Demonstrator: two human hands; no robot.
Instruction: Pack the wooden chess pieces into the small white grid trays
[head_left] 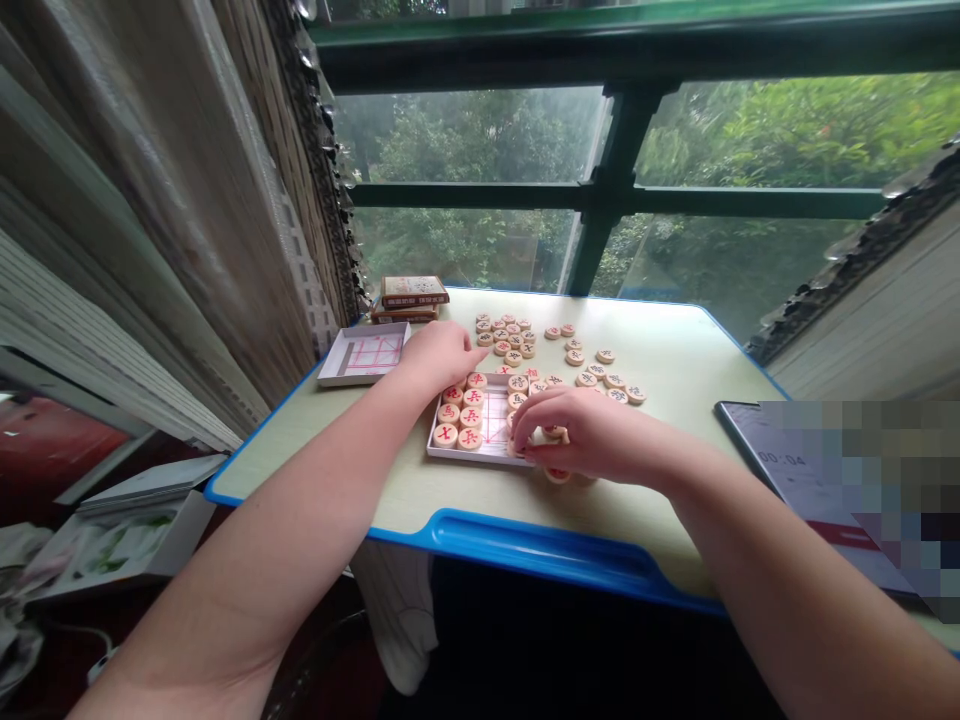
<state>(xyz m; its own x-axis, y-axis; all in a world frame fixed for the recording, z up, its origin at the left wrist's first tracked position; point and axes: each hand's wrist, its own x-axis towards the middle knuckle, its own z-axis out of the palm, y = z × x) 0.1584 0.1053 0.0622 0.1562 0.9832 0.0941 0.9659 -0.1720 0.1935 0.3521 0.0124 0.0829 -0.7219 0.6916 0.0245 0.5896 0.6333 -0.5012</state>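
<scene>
A shallow white box (480, 456) on the table holds Chinese chess pieces: two columns of red-marked ones (470, 418) at its left and a column of black-marked ones (517, 384) at its right. The thumb and fingers of my right hand (585, 430) pinch a chess piece (516, 446) at the box's near right corner. Several more pieces lie partly covered under that hand. My left hand (439, 355) rests by the box's far left corner, thumb stretched to the right; its other fingers are mostly hidden. Loose pieces (514, 335) lie beyond the box.
A white lid or tray (365, 378) with printed red lines lies at the left, before two stacked small boxes (412, 292). More pieces (615, 381) spread to the right. A tablet (795, 500) showing a timer lies at the table's right edge. The table has a blue rim (540, 540).
</scene>
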